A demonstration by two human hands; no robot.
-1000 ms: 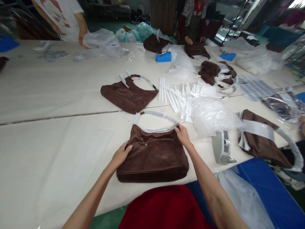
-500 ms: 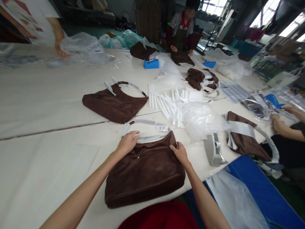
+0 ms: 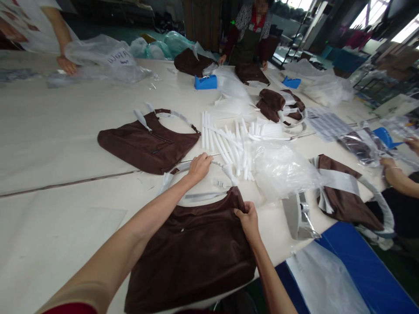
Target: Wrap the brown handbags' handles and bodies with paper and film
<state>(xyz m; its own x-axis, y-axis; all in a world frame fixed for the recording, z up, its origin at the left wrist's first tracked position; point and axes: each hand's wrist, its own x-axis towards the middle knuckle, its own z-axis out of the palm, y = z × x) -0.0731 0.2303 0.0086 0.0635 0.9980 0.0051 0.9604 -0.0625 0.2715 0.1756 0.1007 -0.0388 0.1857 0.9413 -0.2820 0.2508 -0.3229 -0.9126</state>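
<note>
A dark brown handbag lies in front of me on the table, its lower edge near the table's front edge. My left hand is closed over the bag's wrapped strap, which arches up from the bag's top; its fingertips are partly hidden. With thumb and fingers, my right hand pinches the bag's upper right corner. Under the strap lie a strip of white wrapping and a small label. A second brown handbag rests beyond, to the left.
White foam tubes and a clear plastic bag lie past my right hand. A tape dispenser stands near the right edge, beside a banded brown bag. Co-workers' hands show around the table. Blue dispensers sit farther back.
My left hand has moved from the bag's top edge up and right onto the strap. The right hand keeps hold of the corner. The bag appears lower and nearer in view.
</note>
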